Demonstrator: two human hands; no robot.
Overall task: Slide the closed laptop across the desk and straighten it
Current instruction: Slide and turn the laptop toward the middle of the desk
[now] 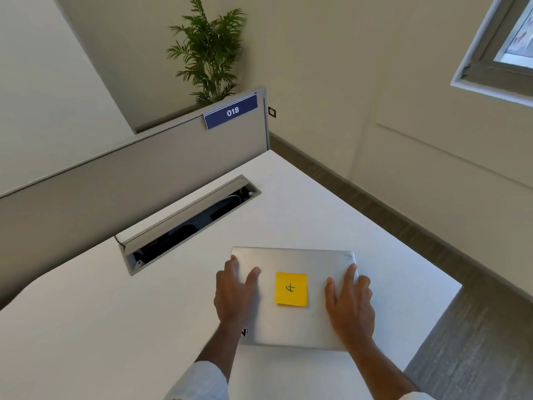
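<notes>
The closed silver laptop (294, 298) lies on the white worktop (115, 327), just right of the cable tray (187, 223). The left hand (235, 293) and right hand (350, 304) rest flat on its lid, seemingly pressing, flanking the yellow sticky note (291, 289).

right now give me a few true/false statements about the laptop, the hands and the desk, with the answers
1. Both hands rest flat on the closed laptop. True: left hand, right hand.
2. The sticky note on the lid is pink. False: it is yellow.
3. The sticky note lies between the two hands. True.
4. The cable tray in the desk has its flap shut. False: it is open, dark inside.
5. The partition sign reads 081. False: it reads 018.
</notes>
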